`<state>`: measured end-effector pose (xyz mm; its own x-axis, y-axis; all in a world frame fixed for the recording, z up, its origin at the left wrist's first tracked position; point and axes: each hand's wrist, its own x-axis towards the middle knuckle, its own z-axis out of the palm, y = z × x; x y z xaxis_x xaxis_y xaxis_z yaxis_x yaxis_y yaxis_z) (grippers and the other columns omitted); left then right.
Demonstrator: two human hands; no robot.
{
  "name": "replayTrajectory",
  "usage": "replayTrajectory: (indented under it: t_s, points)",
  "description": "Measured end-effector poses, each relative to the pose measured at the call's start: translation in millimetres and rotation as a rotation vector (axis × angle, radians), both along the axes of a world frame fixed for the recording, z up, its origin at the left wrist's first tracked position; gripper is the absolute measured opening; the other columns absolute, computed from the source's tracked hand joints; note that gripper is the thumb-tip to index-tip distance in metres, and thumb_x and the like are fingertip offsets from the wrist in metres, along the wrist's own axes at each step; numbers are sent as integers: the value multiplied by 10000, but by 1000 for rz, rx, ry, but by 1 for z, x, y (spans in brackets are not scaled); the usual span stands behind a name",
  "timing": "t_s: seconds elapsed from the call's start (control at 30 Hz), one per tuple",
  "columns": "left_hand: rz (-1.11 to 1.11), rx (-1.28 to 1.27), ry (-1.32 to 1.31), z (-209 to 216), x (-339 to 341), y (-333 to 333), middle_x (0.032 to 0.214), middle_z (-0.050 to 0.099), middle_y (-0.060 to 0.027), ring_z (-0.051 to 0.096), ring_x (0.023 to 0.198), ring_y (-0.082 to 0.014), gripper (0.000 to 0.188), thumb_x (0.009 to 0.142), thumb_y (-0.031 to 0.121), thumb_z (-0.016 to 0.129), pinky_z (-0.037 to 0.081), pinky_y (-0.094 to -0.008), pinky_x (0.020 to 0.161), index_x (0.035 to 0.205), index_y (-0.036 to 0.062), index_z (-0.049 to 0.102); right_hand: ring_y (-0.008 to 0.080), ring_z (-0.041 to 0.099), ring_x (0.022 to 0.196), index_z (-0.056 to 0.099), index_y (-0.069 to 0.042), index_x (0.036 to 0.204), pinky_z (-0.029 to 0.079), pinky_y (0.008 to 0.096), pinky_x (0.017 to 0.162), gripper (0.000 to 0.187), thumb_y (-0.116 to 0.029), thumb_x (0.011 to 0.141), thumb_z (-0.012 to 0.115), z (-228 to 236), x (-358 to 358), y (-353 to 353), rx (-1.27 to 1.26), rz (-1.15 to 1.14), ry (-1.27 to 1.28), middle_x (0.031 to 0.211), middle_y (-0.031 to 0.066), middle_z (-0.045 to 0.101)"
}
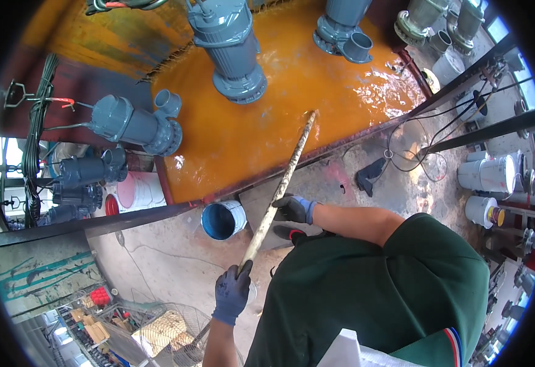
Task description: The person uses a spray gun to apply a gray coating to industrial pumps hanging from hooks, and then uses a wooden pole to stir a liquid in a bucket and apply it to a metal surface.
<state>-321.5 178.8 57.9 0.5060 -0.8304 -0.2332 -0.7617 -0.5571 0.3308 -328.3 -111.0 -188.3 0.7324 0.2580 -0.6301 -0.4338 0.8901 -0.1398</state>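
A long pale pole, spotted with dark stains, runs slantwise in front of me. My left hand, in a blue-grey work glove, is closed round its near end. Further up, my right hand, in a dark glove with a blue cuff, also grips it. The pole's far tip meets the glossy orange liquid in a wide tank; how deep it reaches I cannot tell. Above this liquid hang a blue-grey pump and, to its right, another pump. A third pump hangs tilted at the left.
A bucket with blue insides stands by the tank's near edge. Black cables loop over the floor at right, near white buckets. A wire-caged fan stands at lower left. More pumps hang at far left.
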Motion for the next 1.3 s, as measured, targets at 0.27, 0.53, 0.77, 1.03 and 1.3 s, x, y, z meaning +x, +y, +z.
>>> replayTrajectory:
  t_s: [0.27,0.53,0.77,1.03,1.3]
  points:
    - [155,-74,-44,-27,-38,43,1118,623,-195,606,939,-371,591,863,91,656,489,-478,804,1435,49,514,232,685,807,655,-93,1035,572,391,713,218,-137,852,764,-11,-16,13,-129,151,-41,897,78,676]
    - [151,-115,-276,-43,-63,52,1089,647,-149,601,819,-339,513,836,81,648,462,-469,699,1344,73,575,214,676,973,655,-142,1186,562,378,804,313,-124,878,707,-53,-25,22,-300,138,-457,986,50,670]
    - [249,-155,-195,-53,-81,68,1104,643,-164,598,831,-357,524,843,92,665,467,-477,721,1357,64,566,193,625,766,696,-123,1000,480,361,628,149,-224,894,727,-7,-16,25,-32,244,-81,829,42,658]
    - [942,-409,652,-80,-109,114,1077,668,-121,652,891,-188,632,877,101,732,537,-329,756,1454,13,489,141,457,557,645,-117,870,340,297,509,133,-211,882,738,21,1,54,-50,261,-63,656,14,511]
    - [955,-283,725,-71,-111,151,1030,707,-115,676,925,-192,597,835,168,793,546,-347,823,1359,34,540,157,514,586,658,-82,870,411,303,534,229,-271,843,785,28,36,124,-256,446,-48,706,34,582]
